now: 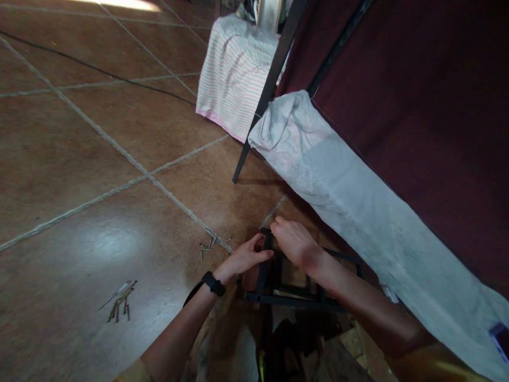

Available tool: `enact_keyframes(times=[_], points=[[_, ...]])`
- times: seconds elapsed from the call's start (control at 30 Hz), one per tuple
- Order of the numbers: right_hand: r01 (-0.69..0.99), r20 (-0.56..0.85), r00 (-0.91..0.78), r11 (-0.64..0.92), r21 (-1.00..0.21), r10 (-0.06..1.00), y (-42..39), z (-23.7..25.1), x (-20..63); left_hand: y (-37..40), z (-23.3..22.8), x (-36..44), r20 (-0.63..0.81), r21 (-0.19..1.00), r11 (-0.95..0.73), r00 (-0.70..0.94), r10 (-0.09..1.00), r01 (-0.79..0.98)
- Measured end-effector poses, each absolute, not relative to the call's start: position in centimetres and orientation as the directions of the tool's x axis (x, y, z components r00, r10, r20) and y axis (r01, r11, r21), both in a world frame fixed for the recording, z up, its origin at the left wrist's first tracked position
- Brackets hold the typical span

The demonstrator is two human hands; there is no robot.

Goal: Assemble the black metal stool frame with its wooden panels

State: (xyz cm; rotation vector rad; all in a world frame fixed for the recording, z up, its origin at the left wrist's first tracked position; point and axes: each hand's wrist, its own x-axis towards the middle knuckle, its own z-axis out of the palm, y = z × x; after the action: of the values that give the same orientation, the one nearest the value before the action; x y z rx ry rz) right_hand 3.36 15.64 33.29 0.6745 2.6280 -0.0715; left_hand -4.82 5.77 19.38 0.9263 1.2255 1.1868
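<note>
My left hand is at the near-left end of the dark frame, thumb and fingers parted, thumb lying across the end bar. Can't tell if it actually grips. My right hand is at the far corner of that same end, fingers curled in; can't tell what, if anything, they pinch, tips are hidden. Hands close together, not touching. Black wristband on my left wrist.

Frame sits low in front of me, right forearm crossing over it. Reddish-brown panel at its left end, beside the end bar.

Small silver screws scattered on the tile floor, just left of the frame. Long brass-coloured screws in a loose pile farther left.

Right side: pale cloth running alongside maroon fabric. Ahead: slanted dark leg, striped cloth behind it. Thin black cable across floor, upper left.
</note>
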Motion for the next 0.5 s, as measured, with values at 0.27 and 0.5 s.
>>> enact_keyframes(times=[0.27,0.5], points=[[0.544,-0.382,-0.809,0.814,-0.203,0.446,16.5,32.1,3.6,5.5,19.0,-4.9,-0.241,0.961,0.231,-0.051,0.969,-0.154],[0.651,-0.413,-0.745,0.438,-0.620,0.524,19.6,29.9,4.8,5.5,18.8,-4.7,-0.228,0.958,0.211,-0.067,0.971,-0.194]])
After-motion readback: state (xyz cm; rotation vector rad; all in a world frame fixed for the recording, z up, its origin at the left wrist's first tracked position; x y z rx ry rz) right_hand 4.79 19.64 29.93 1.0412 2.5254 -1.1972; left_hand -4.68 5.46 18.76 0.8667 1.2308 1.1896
